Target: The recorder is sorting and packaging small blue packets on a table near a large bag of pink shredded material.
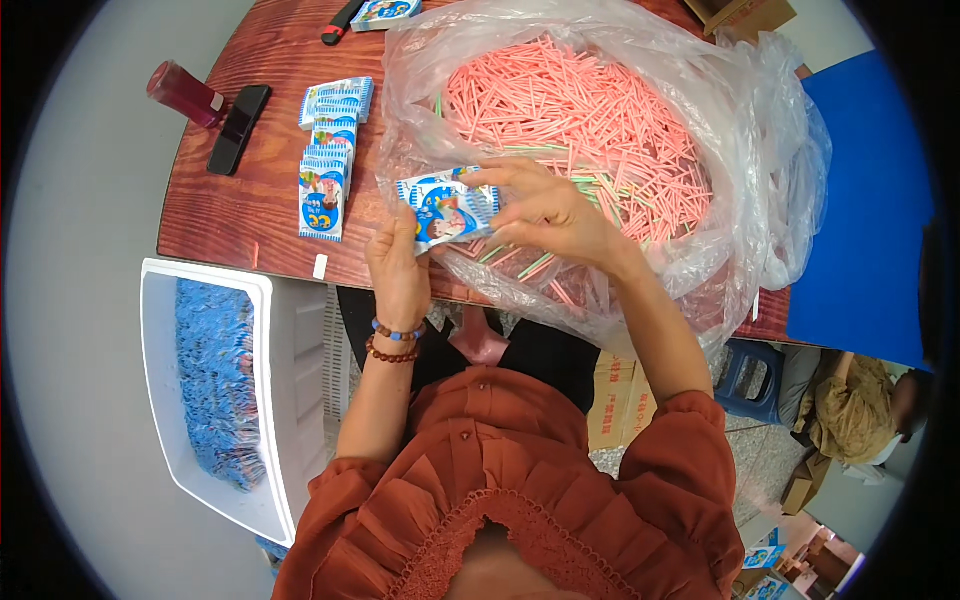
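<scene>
Both hands meet over the near edge of a reddish wooden surface [215, 220], and a small blue-and-white printed packet [447, 207] sits between them. The left hand [398, 268] grips the packet's lower left corner, thumb up against its face, with two bead bracelets [396, 341] on the wrist. The right hand [545, 210] comes in from the right, its fingers [490, 178] curled over the packet's upper right edge, so the packet is pinched from both sides and tilts slightly, held just above the surface rather than lying on it.

Right behind the packet and under the right hand spreads a big clear plastic bag [770, 150], open at the top and filled with a heap of thin pink sticks [580, 110], a few green ones mixed in. The right hand rests on the bag's near rim.

To the left of the hands, a row of the same blue packets [328, 160] lies flat on the surface in an overlapping line. Further left are a dark phone [239, 128] and a red bottle [183, 94] lying on its side. Below the surface edge, to the person's left, a white bin [290, 400] holds a mass of blue packets.
</scene>
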The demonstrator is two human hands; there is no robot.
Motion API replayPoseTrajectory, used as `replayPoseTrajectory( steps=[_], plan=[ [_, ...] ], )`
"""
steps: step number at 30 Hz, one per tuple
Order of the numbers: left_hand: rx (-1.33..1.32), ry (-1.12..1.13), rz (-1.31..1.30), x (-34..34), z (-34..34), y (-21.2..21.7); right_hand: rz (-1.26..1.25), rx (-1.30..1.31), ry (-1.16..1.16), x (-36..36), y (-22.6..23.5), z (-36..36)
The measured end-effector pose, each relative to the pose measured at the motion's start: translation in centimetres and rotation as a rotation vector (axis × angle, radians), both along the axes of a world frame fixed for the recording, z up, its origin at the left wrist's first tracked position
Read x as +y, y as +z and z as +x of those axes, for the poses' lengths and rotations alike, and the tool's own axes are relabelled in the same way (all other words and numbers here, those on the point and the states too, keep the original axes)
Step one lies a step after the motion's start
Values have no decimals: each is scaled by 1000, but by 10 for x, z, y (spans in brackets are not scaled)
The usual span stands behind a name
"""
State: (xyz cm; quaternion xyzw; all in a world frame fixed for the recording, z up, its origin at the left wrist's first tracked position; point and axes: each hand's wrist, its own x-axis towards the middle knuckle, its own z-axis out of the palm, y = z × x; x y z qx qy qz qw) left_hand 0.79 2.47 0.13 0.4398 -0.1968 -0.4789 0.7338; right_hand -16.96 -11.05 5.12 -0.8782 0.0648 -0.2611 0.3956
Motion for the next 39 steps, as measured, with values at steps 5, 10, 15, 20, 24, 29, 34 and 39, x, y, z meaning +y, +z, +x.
replayPoseTrajectory(
  steps=[5, 10, 15, 20, 24, 29, 34, 39],
  plan=[
    [41, 89, -7, -2, 1, 6, 189, 280, -562, -58, 10, -9],
    [101, 120, -1, 4, 11, 6, -498, 593, -341, -95, 4, -5],
    [101, 120, -20, 6, 20, -1, -810, 650, -246, -95, -2, 7],
    [119, 111, -16, 4, 19, 0, -947, 661, -293, -98, -8, 15],
    [132, 121, -7, 4, 18, -4, -965, 644, -258, -101, -22, 13],
    [126, 87, -27, 7, 20, -2, -760, 639, -293, -106, -24, 1],
    [119, 94, -6, 6, 19, 0, -561, 675, -319, -105, -15, -2],
    [117, 102, -1, 6, 21, -4, -482, 656, -388, -98, -17, 10]
  ],
)
